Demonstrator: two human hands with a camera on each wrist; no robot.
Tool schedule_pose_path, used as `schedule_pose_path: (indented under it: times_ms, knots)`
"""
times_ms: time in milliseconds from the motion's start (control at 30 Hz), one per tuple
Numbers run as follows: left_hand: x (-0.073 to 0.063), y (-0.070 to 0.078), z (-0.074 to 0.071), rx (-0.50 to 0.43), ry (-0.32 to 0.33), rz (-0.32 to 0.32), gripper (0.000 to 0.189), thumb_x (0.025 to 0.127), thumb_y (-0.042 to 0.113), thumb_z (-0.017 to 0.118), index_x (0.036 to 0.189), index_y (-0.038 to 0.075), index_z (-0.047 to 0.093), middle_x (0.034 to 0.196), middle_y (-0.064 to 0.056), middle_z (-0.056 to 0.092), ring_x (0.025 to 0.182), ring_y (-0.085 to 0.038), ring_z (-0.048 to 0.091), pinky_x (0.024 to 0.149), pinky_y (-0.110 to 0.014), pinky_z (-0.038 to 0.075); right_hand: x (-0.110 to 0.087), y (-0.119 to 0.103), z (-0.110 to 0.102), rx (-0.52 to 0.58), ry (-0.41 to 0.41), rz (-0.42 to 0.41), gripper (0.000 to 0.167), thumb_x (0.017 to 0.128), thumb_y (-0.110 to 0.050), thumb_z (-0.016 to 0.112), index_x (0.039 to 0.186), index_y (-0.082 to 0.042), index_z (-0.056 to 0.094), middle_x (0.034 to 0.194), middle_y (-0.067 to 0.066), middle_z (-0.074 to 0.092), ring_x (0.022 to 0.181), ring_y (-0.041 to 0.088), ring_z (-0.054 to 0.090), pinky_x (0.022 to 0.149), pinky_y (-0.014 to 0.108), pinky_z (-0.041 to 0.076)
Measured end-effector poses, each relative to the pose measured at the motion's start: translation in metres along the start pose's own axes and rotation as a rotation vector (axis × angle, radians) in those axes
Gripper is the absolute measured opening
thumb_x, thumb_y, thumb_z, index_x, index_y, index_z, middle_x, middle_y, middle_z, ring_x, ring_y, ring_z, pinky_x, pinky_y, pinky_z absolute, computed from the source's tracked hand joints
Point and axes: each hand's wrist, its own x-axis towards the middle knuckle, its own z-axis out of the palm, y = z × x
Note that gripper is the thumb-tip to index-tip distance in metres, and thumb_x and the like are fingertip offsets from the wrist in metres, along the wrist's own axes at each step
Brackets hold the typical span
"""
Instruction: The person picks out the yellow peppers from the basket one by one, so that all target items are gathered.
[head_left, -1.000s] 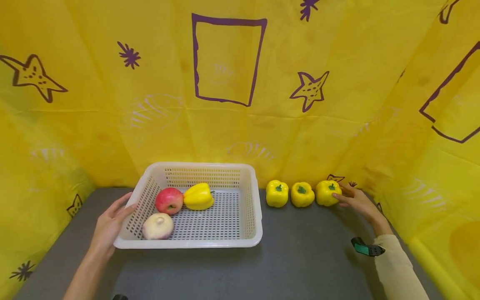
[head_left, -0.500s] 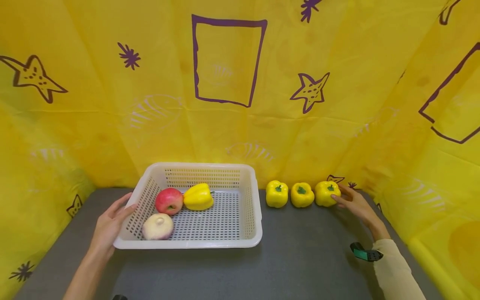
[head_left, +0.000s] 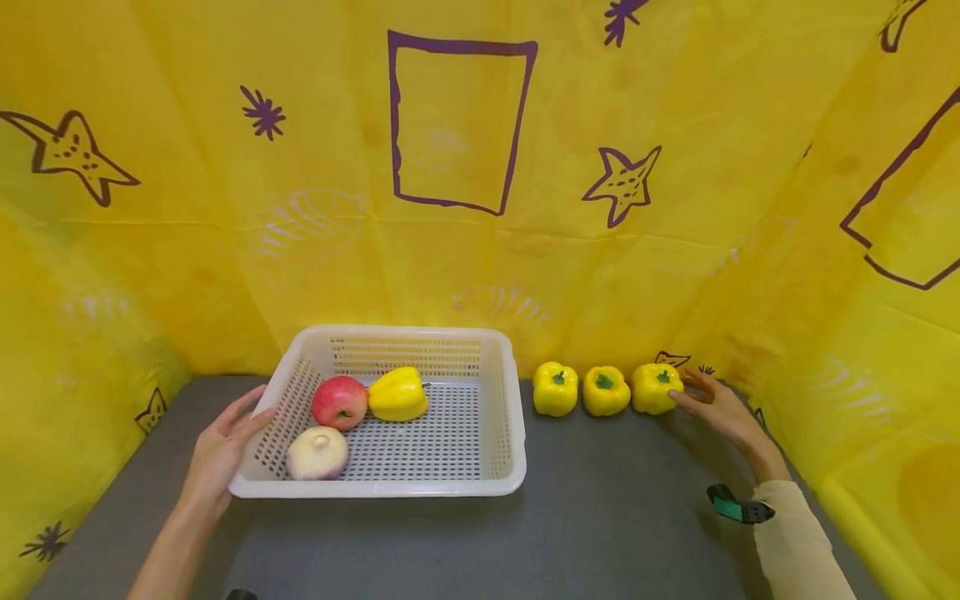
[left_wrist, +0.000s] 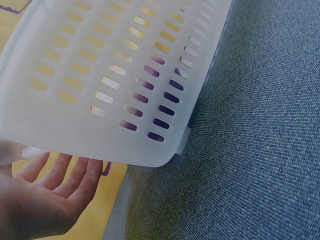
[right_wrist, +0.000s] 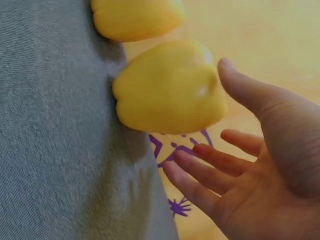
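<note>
My left hand holds the left rim of a white perforated plastic basket, thumb over the rim and fingers along the outer wall. In the left wrist view the basket wall hides part of that hand. Inside the basket lie a red apple, a yellow bell pepper and a whitish turnip-like vegetable. On the right, my right hand stands beside the rightmost yellow bell pepper. Its fingers are spread, and the right wrist view shows the thumb just apart from this pepper.
Two more yellow bell peppers, the middle one and the left one, stand in the same row, right of the basket. A grey cloth-covered table lies under everything. Patterned yellow curtains close off the back and sides.
Barely anything differs. The right hand stays beside the rightmost pepper with only a slight shift, and the left hand keeps its place on the basket. The whole view drifts a little.
</note>
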Motion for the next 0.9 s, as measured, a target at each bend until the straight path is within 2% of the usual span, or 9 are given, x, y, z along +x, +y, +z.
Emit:
schedule_pose_path:
  times_ms: [300, 533, 700, 833, 900]
  knots:
    - [0.001, 0.001, 0.000, 0.005, 0.000, 0.020, 0.066, 0.094, 0.037, 0.066, 0.151, 0.021, 0.038, 0.096, 0.028, 0.065, 0.082, 0.000, 0.067, 0.065, -0.026, 0.056, -0.005, -0.009, -0.007, -0.101, 0.056, 0.002, 0.084, 0.100, -0.040, 0.055, 0.152, 0.010, 0.011, 0.146, 0.038, 0.031, 0.129, 0.054, 0.038, 0.099, 0.062, 0.038]
    - [0.004, 0.002, 0.003, 0.007, 0.001, 0.009, 0.066, 0.095, 0.036, 0.065, 0.152, 0.018, 0.036, 0.095, 0.029, 0.064, 0.081, 0.000, 0.067, 0.065, -0.026, 0.056, -0.003, -0.018, -0.011, -0.124, 0.121, -0.018, 0.083, 0.099, -0.039, 0.057, 0.152, 0.008, 0.016, 0.146, 0.040, 0.028, 0.128, 0.056, 0.038, 0.097, 0.063, 0.039]
    - [0.006, 0.004, 0.002, -0.004, -0.007, 0.011, 0.065, 0.094, 0.036, 0.065, 0.151, 0.021, 0.038, 0.095, 0.028, 0.065, 0.081, -0.001, 0.067, 0.065, -0.027, 0.056, -0.001, -0.030, -0.011, -0.129, 0.190, -0.120, 0.073, 0.098, -0.034, 0.061, 0.152, 0.002, 0.026, 0.144, 0.038, 0.036, 0.122, 0.055, 0.046, 0.092, 0.062, 0.043]
    - [0.004, 0.002, 0.001, -0.022, -0.015, 0.012, 0.065, 0.094, 0.036, 0.066, 0.150, 0.022, 0.039, 0.096, 0.028, 0.065, 0.081, -0.002, 0.067, 0.065, -0.027, 0.057, 0.000, -0.045, -0.005, -0.104, 0.250, -0.238, 0.066, 0.096, -0.025, 0.064, 0.148, 0.002, 0.035, 0.142, 0.033, 0.043, 0.122, 0.053, 0.047, 0.093, 0.064, 0.041]
    - [0.002, -0.001, 0.000, -0.031, -0.023, -0.002, 0.065, 0.094, 0.035, 0.066, 0.151, 0.022, 0.038, 0.096, 0.027, 0.066, 0.081, -0.003, 0.068, 0.065, -0.028, 0.057, 0.000, -0.053, 0.000, -0.097, 0.249, -0.274, 0.063, 0.095, -0.021, 0.066, 0.147, 0.003, 0.038, 0.139, 0.033, 0.046, 0.120, 0.053, 0.048, 0.094, 0.064, 0.040]
